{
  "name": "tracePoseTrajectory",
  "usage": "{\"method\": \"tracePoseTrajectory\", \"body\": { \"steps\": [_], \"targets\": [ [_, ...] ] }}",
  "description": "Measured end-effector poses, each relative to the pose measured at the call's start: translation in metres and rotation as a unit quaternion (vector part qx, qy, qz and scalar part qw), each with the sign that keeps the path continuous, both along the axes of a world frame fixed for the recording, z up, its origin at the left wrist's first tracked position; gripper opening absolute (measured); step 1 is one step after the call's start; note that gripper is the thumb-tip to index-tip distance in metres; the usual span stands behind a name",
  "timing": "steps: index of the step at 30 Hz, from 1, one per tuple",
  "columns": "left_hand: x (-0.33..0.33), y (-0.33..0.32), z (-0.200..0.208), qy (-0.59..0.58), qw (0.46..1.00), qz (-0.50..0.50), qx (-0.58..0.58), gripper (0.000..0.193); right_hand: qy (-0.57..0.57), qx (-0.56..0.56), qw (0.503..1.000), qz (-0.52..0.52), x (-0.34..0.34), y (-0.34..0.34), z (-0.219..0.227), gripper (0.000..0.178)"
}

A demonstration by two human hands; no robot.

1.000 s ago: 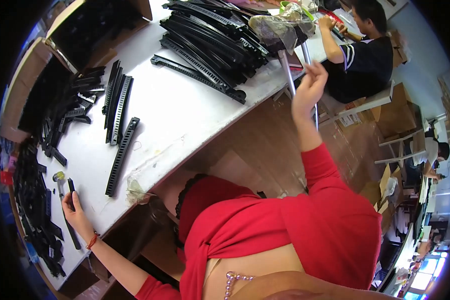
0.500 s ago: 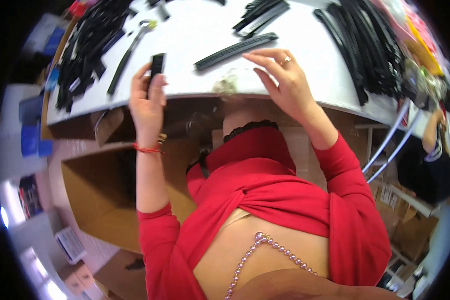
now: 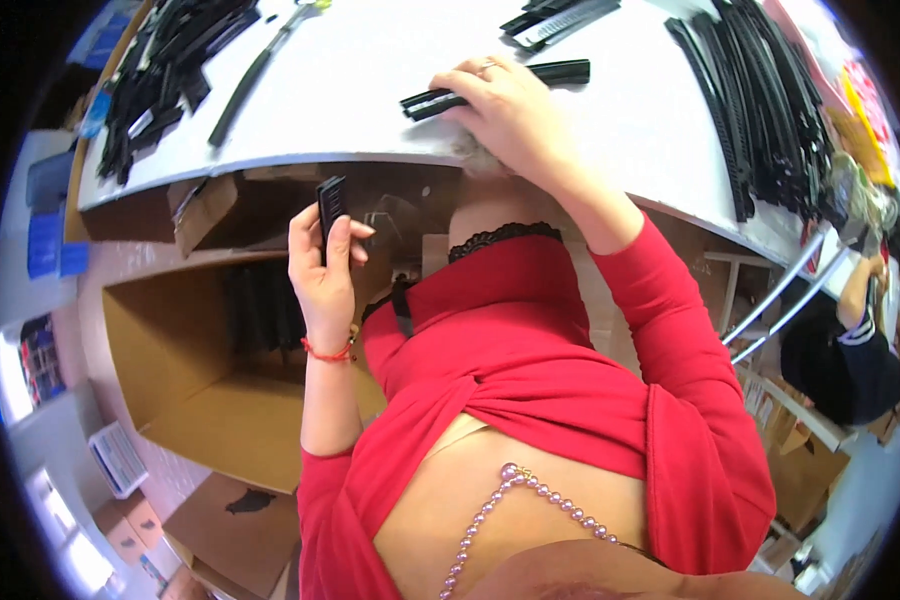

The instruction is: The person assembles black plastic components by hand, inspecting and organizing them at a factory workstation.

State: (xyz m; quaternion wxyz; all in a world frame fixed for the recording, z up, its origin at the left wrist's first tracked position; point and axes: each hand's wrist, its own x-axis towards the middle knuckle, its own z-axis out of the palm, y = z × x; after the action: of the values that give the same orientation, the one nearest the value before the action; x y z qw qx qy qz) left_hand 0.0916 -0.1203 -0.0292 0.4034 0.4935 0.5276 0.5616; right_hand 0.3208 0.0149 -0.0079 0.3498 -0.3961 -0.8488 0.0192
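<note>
Over the desk (image 3: 370, 95), the right hand (image 3: 510, 112) grips a long black strip (image 3: 563, 72) in its fingers while, nearer and left, the left hand (image 3: 320, 275) pinches a short black piece (image 3: 331, 203).

Across the desk (image 3: 360, 100), we list, left to right: a heap of pieces (image 3: 175, 70); a long-handled tool (image 3: 245, 95); a small pile (image 3: 565, 22), with one long strip (image 3: 567, 72) nearer the edge, under the right hand (image 3: 510, 110); a large pile (image 3: 755, 110) at the right end. Off the near edge, we place the left hand (image 3: 322, 275) with its short piece (image 3: 331, 200); left below, an open carton (image 3: 160, 360).
</note>
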Motion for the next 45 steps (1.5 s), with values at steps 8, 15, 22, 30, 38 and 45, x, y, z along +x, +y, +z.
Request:
{"method": "tracePoseTrajectory", "body": {
  "steps": [8, 15, 22, 30, 38, 45],
  "targets": [
    [0.011, -0.009, -0.020, -0.011, 0.999, -0.039, -0.036, 0.024, 0.059, -0.032, 0.996, 0.052, -0.009, 0.000, -0.007, 0.025],
    [-0.002, -0.009, -0.012, 0.064, 0.997, -0.026, -0.043, 0.024, 0.017, -0.020, 0.994, 0.104, -0.034, -0.005, -0.005, 0.022],
    [-0.033, 0.004, 0.000, 0.163, 0.986, -0.027, -0.017, 0.023, -0.003, -0.011, 0.998, 0.069, -0.063, -0.007, -0.010, 0.023],
    [-0.048, 0.024, 0.003, 0.221, 0.974, -0.027, -0.033, 0.023, -0.016, -0.042, 0.996, 0.073, -0.061, -0.008, 0.000, 0.024],
    [-0.067, 0.048, 0.010, 0.358, 0.929, -0.088, 0.036, 0.019, -0.068, -0.172, 0.978, 0.092, -0.059, -0.007, 0.021, 0.021],
    [-0.070, 0.058, 0.027, 0.395, 0.901, -0.167, -0.056, 0.019, -0.028, -0.100, 0.992, 0.078, -0.061, -0.007, 0.009, 0.021]
  ]
}}
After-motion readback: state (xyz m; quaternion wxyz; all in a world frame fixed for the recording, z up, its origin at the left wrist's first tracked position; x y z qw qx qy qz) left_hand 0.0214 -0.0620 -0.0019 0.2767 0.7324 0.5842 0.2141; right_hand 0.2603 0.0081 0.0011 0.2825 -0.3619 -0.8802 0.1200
